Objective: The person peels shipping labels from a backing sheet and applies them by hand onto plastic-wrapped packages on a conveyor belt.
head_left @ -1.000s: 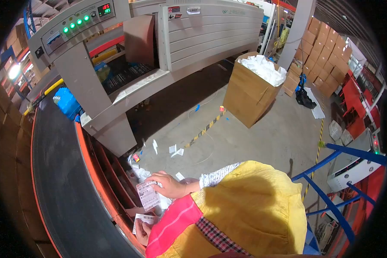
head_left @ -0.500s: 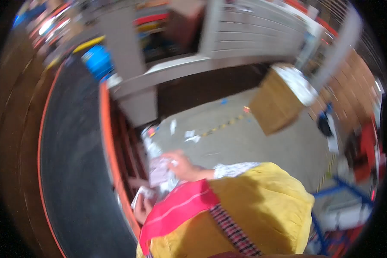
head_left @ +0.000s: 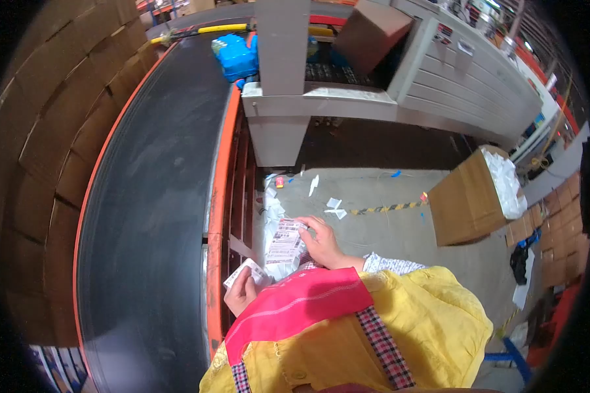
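In the head view, my right hand (head_left: 322, 245) pinches the upper right edge of a white shipping label (head_left: 286, 241) with printed text and barcodes. White material shows below that label; I cannot make out whether it is backing paper or a bag. My left hand (head_left: 241, 296), lower and closer to the conveyor, is closed around a small white wad of labels (head_left: 248, 270) with some print on it. Both hands are in front of my body, just right of the conveyor's orange side rail (head_left: 220, 216).
The black conveyor belt (head_left: 152, 190) runs along my left, with stacked cardboard boxes (head_left: 59, 124) beyond it. A blue bag (head_left: 233, 56) lies at its far end by a grey post (head_left: 280, 78). A cardboard box (head_left: 467, 200) with white plastic stands right. Paper scraps (head_left: 335, 208) litter the floor.
My view has turned left and steadied, so the scene sits further right. The print on the label is now readable as text and barcodes. Both hands keep hold of the white labels.
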### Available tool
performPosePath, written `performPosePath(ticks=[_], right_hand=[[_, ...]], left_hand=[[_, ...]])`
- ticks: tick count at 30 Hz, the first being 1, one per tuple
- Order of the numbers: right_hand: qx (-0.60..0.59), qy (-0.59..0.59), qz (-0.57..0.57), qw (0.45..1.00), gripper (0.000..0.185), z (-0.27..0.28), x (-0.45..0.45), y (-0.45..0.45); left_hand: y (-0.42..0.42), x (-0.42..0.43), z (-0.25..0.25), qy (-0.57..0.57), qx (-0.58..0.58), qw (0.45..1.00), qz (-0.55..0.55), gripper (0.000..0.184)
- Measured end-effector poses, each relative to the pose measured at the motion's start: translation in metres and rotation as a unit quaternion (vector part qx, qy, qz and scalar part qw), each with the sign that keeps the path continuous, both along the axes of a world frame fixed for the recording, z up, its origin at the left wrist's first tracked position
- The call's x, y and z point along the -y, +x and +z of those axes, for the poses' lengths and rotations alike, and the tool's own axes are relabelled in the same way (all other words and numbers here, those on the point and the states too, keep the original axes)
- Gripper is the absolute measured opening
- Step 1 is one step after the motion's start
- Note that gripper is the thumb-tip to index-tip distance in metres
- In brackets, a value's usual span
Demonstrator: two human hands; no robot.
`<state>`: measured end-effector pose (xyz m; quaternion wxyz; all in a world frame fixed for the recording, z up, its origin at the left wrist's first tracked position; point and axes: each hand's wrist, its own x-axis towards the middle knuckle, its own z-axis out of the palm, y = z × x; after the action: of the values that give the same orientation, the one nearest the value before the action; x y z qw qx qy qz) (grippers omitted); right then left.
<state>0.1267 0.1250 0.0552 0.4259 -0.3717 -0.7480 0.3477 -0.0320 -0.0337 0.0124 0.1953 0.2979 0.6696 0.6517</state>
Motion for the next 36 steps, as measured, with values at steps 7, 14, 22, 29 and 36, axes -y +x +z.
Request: performPosePath(ticks=[7, 14, 22, 29, 36], right_hand=[[-0.035, -0.083, 0.011, 0.996, 0.037, -0.011, -0.073, -0.014], [-0.035, -0.171, 0.07, 0.982, 0.057, -0.006, -0.253, -0.151], [-0.204, -0.089, -0.162, 0.961, 0.067, -0.026, -0.66, -0.405], [-0.339, -0.268, -0.09, 0.897, 0.08, -0.056, -0.877, -0.438], [-0.276, -0.37, 0.263, 0.847, 0.04, -0.111, -0.74, -0.514]], left_hand=[[-0.011, -0.003, 0.023, -0.003, 0.029, 0.999, 0.029, 0.026], [-0.069, -0.022, 0.011, -0.046, -0.018, 0.984, 0.174, 0.027], [-0.159, -0.147, -0.032, -0.142, -0.051, 0.955, 0.254, 0.03], [-0.214, -0.27, 0.007, -0.199, 0.082, 0.936, 0.278, 0.03], [-0.249, -0.338, 0.001, -0.173, -0.004, 0.952, 0.254, 0.027]])
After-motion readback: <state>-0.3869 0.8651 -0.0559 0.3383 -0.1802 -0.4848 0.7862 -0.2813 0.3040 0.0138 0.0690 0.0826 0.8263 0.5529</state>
